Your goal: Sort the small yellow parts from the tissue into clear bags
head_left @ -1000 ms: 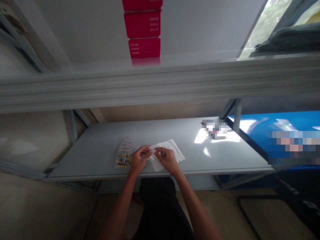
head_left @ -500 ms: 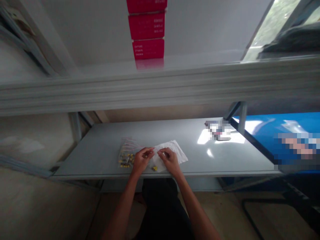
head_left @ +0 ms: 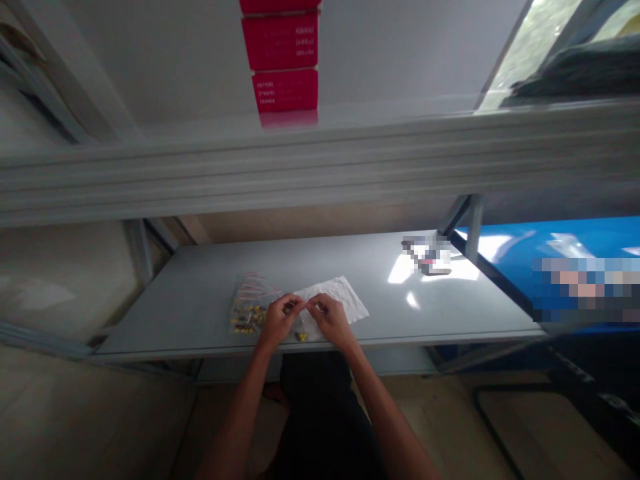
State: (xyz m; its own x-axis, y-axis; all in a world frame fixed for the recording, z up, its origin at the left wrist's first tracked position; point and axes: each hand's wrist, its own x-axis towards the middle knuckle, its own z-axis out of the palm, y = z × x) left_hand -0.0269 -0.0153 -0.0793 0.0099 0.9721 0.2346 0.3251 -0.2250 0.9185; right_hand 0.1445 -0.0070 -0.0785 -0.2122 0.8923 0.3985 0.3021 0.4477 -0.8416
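Just inside shelf edge [head_left: 450, 336], both hands [head_left: 278, 320].

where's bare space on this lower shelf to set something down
Free: the shelf left of the bagged yellow parts, and between the white sheet and the blurred item. Crowded: front middle, around left hand and right hand.

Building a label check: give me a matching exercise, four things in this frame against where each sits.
1 red boxes
2 pile of bags
3 small clear bag
4 blue surface

A right of the shelf post
B pinched by left hand and right hand
C stacked on the upper shelf
D lying left of the hands

Pairs: 1-C, 2-D, 3-B, 4-A
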